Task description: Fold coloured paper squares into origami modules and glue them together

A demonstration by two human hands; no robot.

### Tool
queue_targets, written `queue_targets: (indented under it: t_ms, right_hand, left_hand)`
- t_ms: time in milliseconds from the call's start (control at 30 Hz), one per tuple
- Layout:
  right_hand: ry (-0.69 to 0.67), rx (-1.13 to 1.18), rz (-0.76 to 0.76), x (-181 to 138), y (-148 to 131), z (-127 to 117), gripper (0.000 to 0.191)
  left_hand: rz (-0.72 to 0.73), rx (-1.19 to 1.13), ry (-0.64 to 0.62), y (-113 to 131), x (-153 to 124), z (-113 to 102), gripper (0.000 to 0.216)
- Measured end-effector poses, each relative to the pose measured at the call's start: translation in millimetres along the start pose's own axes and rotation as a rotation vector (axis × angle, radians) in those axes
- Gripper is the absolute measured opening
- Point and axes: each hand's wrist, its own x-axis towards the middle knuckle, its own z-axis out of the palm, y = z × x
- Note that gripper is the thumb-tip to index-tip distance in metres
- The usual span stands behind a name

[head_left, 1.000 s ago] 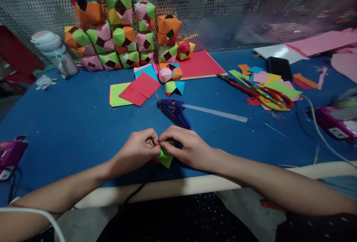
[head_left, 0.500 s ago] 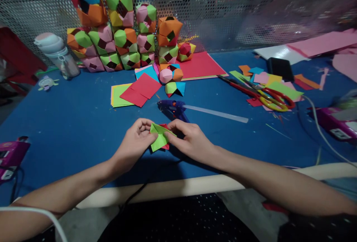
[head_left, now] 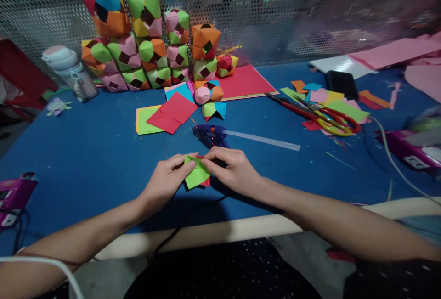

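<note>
Both my hands meet over the near middle of the blue table (head_left: 86, 152). My left hand (head_left: 165, 182) and my right hand (head_left: 230, 170) pinch a small folded paper piece (head_left: 196, 175), green on top with a red part showing at its lower right. The fingers of both hands are closed on its upper edges. Just behind my right hand lies a blue glue gun (head_left: 211, 133) with a clear glue stick (head_left: 263, 139) sticking out to the right.
Stacked multicoloured paper cubes (head_left: 151, 46) stand against the mesh wall. Loose red, green and blue paper squares (head_left: 168, 113) lie before them. Scissors (head_left: 324, 117) and paper scraps lie at right, a bottle (head_left: 70, 71) at left, purple devices (head_left: 14, 193) at both edges.
My hands turned the paper piece so its green face came up, lifted it slightly away from me, then settled close together on its top edge.
</note>
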Motion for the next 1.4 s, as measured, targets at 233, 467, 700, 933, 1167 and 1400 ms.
queue_targets:
  t_ms: [233,467,700,933,1167,1400]
  right_hand:
    - [-0.024,0.013,0.031,0,0,-2,0.017]
    - [-0.036,0.005,0.022,0,1,-1,0.018]
    - [-0.024,0.006,-0.020,0,1,1,0.018]
    - [-0.018,0.020,-0.062,-1,-4,1,0.013]
    - [-0.032,-0.047,-0.178,-3,-6,-3,0.016]
    - [-0.098,-0.435,-0.284,-4,-20,-34,0.026]
  left_hand:
    - [0.057,0.080,-0.025,1,0,-5,0.031]
    - [0.068,0.150,0.047,2,0,-4,0.027]
    - [-0.038,0.031,0.094,3,-1,2,0.025]
    - [-0.031,0.069,0.024,4,-1,4,0.019]
    - [-0.068,0.043,0.006,5,-3,2,0.020]
    - [-0.046,-0.170,0.244,-7,18,-18,0.018]
